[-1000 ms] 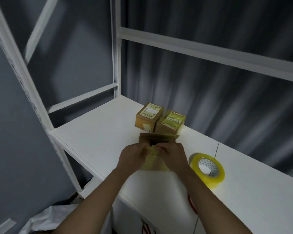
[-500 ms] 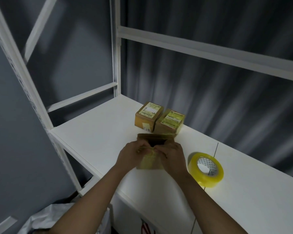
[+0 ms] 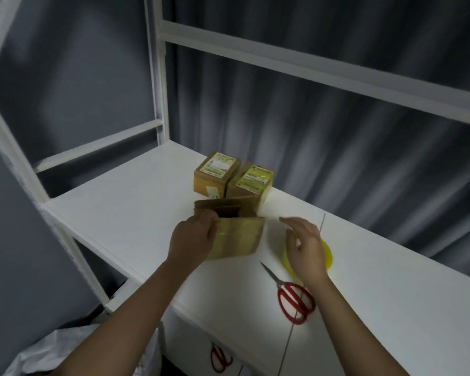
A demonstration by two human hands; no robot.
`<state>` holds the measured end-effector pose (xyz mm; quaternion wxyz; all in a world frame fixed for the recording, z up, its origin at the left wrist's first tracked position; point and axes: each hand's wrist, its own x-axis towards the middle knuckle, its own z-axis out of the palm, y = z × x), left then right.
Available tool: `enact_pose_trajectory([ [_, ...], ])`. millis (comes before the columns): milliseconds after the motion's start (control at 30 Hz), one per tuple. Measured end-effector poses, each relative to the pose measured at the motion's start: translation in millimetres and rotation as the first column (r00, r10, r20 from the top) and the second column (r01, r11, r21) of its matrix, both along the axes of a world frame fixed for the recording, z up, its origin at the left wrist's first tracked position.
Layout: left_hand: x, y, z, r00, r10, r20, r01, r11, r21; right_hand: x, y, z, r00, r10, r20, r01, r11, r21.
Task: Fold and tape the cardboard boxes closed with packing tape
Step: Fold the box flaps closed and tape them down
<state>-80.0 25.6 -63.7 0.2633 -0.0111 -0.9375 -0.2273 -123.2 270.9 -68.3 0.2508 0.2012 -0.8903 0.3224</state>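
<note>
Since half a second ago the right hand (image 3: 305, 246) has left the open cardboard box (image 3: 235, 234) and hangs over the yellow tape roll (image 3: 326, 253), its grip loose and apart. On the white counter (image 3: 125, 210) that box stands in front of two sealed boxes (image 3: 232, 176), the left hand (image 3: 193, 238) curled on its left edge. Red scissors (image 3: 293, 297) lie near the tape.

nothing is really reading clearly here. the two sealed boxes at the back, the left box (image 3: 217, 172) and the right box (image 3: 251, 181), are wearing yellow-green shipping labels, but the print is blurring out too much to make out.
</note>
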Motion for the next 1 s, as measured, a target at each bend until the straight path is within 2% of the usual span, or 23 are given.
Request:
enact_pose_trajectory([
  [67, -5.1, 5.1, -8.1, 0.992, 0.033, -0.119, -0.042, 0.996, -0.075, 15.6, 37.6, -15.8, 0.995, -0.091, 0.048, 0.089, 0.995, 0.046],
  [167, -11.8, 25.3, -6.0, 0.971, 0.071, -0.228, -0.116, 0.975, -0.189, 38.2, 63.3, -33.8, 0.982, -0.099, 0.162, 0.074, 0.985, 0.153],
  [267, -12.6, 64.1, 3.0, 0.922, -0.175, -0.346, 0.095, 0.967, -0.237, 51.5, 65.0, -50.6, 0.923, -0.128, 0.362, 0.021, 0.958, 0.284],
  [333, -11.3, 94.5, 6.6, 0.914, -0.338, -0.226, 0.309, 0.939, -0.154, 56.4, 61.8, -59.3, 0.886, -0.177, 0.428, -0.024, 0.905, 0.425],
  [400, -14.1, 119.0, 1.6, 0.913, -0.407, 0.029, 0.406, 0.913, 0.02, 61.5, 63.5, -59.4, 0.873, -0.21, 0.44, -0.051, 0.858, 0.511],
  [500, -29.3, 139.1, -19.7, 0.851, -0.391, 0.351, 0.35, 0.92, 0.177, 72.9, 83.0, -56.1, 0.889, -0.223, 0.4, -0.029, 0.843, 0.536],
  [600, -40.6, 146.4, -40.1, 0.779, -0.385, 0.496, 0.22, 0.907, 0.36, 80.5, 109.7, -55.5, 0.858, -0.325, 0.397, 0.043, 0.817, 0.576],
  [667, -47.3, 146.7, -53.3, 0.753, -0.369, 0.545, 0.144, 0.9, 0.412, 77.2, 114.2, -50.9, 0.845, -0.322, 0.427, 0.054, 0.846, 0.531],
  [767, -56.3, 145.6, -67.1, 0.74, -0.393, 0.546, 0.129, 0.88, 0.458, 56.3, 100.4, -38.6, 0.906, -0.245, 0.346, 0.093, 0.911, 0.401],
  [833, -60.0, 145.9, -72.3, 0.746, -0.407, 0.527, 0.134, 0.867, 0.479, 38.1, 86.4, -33.0, 0.935, -0.194, 0.298, 0.042, 0.892, 0.449],
  [933, -62.5, 148.1, -80.6, 0.771, -0.436, 0.465, 0.176, 0.847, 0.501, 15.2, 78.0, -37.0, 0.922, -0.2, 0.331, -0.043, 0.797, 0.603],
  [1000, -62.0, 150.2, -87.3, 0.794, -0.423, 0.436, 0.187, 0.853, 0.488, 9.9, 80.9, -44.5, 0.911, -0.209, 0.355, -0.058, 0.787, 0.614],
])
